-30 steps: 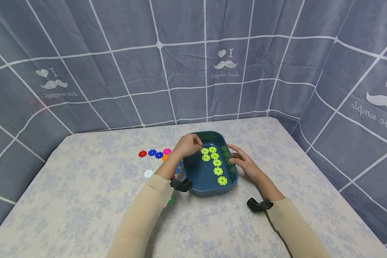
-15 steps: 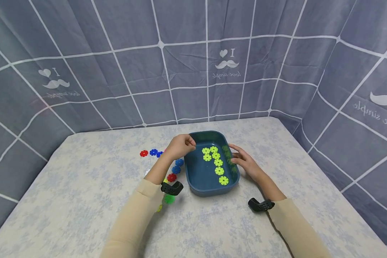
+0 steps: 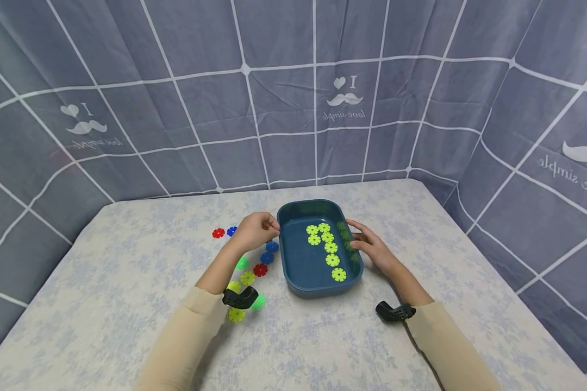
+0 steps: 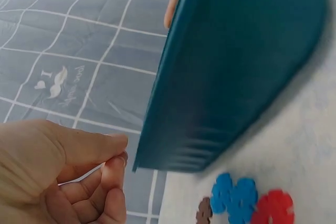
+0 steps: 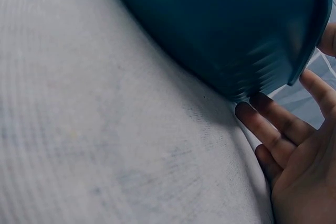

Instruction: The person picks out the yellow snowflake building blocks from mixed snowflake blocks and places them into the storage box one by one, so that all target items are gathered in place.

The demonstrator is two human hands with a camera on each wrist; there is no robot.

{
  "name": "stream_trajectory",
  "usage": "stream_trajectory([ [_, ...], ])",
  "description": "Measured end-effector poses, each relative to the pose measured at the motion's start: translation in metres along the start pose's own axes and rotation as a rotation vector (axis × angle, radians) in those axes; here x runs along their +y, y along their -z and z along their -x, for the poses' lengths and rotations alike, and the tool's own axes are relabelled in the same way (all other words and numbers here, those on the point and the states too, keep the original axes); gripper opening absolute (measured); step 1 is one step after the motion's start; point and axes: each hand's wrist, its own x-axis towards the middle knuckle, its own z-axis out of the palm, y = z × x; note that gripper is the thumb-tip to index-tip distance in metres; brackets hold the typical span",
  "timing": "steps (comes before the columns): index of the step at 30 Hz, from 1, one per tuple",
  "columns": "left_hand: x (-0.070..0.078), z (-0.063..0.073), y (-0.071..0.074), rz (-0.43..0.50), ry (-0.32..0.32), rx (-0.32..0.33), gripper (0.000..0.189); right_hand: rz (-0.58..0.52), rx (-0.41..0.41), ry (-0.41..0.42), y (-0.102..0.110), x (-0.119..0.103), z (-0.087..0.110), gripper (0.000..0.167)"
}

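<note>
My left hand (image 3: 251,233) is at the left rim of a dark teal plastic tub (image 3: 300,266). In the left wrist view its thumb and forefinger meet at the tips, the other fingers curl in, and nothing shows between them. My right hand (image 3: 375,251) rests at the tub's right side, its fingers loosely extended; in the right wrist view fingertips (image 5: 251,114) touch the outer wall low down. Several yellow-green snowflake discs (image 3: 338,274) lie inside the tub, a bent row along its right half.
Left of the tub, loose snowflake discs lie on the pale floral cloth: red (image 3: 260,270), blue (image 3: 267,257), yellow (image 3: 236,315) and green (image 3: 258,302). My left hand and forearm cover some of the others. A grey-blue checked curtain (image 3: 283,98) hangs behind the table.
My left hand has moved left from above the tub's inside to its left rim, uncovering red, blue, yellow and green discs. The right hand and the discs in the tub stay put.
</note>
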Motion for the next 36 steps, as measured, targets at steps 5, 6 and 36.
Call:
stream_trajectory([
  [5,-0.011,0.010,0.005,-0.017,0.003,-0.008,0.005,-0.001,0.009,-0.009,0.000,0.000,0.000,0.059],
  [6,-0.013,0.012,0.006,-0.023,0.006,-0.007,0.004,0.002,0.010,-0.009,0.000,0.001,-0.001,0.059],
  [36,-0.060,0.059,0.023,-0.036,0.063,-0.055,0.005,0.014,0.004,0.009,0.001,0.005,-0.003,0.059],
])
